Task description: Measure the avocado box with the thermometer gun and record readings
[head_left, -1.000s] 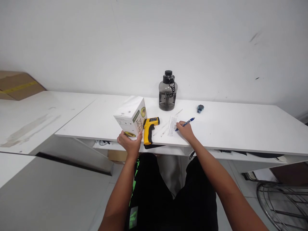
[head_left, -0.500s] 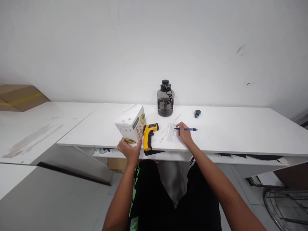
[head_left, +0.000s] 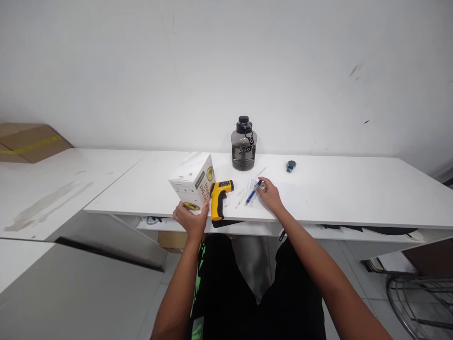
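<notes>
My left hand point(head_left: 191, 219) grips the near lower corner of a white box point(head_left: 187, 171) printed with avocados and the words "Super Meal", which is tilted at the desk's front edge. Just right of the box stands a yellow and black infrared thermometer point(head_left: 220, 200), its handle down by the desk edge. In my right hand point(head_left: 269, 195) a blue pen point(head_left: 254, 191) is pinched, slanting down and left over a sheet of paper point(head_left: 253, 183) with small writing. That hand rests on the paper, whose right side blends with the desktop.
A grey see-through water jug point(head_left: 244, 148) with a black cap stands near the wall. To its right lies a dark wristwatch point(head_left: 290, 165). A cardboard box point(head_left: 31, 141) with yellow tape sits at far left. Beneath the desktop point(head_left: 354, 193) runs a shelf point(head_left: 247, 228) holding dark items.
The pen has swung from pointing right, nearly level, to slanting down-left across the paper. My right hand has turned slightly with it. My left hand and the box stay put.
</notes>
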Action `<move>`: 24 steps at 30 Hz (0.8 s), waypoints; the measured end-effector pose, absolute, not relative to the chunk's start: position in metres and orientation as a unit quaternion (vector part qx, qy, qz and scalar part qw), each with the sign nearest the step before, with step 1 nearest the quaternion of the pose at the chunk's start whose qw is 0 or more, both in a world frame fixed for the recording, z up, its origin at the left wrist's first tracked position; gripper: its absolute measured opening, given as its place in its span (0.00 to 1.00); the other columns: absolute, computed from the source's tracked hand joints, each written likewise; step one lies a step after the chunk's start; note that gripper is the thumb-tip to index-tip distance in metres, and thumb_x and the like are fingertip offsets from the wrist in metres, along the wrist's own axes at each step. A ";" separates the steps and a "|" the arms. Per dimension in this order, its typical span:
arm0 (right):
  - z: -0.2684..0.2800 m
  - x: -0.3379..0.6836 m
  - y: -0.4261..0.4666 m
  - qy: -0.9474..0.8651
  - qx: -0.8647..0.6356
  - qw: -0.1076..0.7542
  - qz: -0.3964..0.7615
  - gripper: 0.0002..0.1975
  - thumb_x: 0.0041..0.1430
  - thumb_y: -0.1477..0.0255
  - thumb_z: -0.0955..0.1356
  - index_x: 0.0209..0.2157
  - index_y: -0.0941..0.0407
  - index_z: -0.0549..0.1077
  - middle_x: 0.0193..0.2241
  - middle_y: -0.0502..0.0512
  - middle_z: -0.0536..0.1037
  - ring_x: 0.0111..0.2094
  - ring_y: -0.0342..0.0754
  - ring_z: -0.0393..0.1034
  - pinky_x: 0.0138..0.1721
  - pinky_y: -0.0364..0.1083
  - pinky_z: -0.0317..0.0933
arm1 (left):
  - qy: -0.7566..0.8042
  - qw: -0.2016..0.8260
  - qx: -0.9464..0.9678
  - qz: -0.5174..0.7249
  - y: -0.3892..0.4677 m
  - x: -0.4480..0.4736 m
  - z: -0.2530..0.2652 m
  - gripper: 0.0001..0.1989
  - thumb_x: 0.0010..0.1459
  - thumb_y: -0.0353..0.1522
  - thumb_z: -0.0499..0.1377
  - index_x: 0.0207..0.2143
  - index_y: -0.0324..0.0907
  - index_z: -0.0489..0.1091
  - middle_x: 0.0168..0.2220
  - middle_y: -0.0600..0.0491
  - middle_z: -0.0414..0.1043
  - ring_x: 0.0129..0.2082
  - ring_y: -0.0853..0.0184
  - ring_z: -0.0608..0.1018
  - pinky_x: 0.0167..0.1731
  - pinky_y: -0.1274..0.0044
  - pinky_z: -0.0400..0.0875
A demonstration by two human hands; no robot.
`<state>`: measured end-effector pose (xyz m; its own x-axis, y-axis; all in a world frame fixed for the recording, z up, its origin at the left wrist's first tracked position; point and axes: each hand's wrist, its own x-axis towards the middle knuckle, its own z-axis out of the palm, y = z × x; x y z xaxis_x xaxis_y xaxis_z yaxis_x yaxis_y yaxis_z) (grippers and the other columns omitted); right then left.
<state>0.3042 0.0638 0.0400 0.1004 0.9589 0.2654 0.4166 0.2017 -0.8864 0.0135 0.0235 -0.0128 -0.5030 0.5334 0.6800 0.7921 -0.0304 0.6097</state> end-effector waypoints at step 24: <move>0.048 0.303 0.059 -0.489 -0.604 0.543 0.317 0.25 0.58 0.59 0.63 0.53 0.58 0.67 0.33 0.54 0.77 0.26 0.45 0.68 0.32 0.47 0.67 | -0.691 0.109 -0.483 -0.526 0.022 0.015 -0.011 0.36 0.45 0.47 0.64 0.51 0.39 0.56 0.43 0.44 0.63 0.48 0.51 0.67 0.54 0.57 0.54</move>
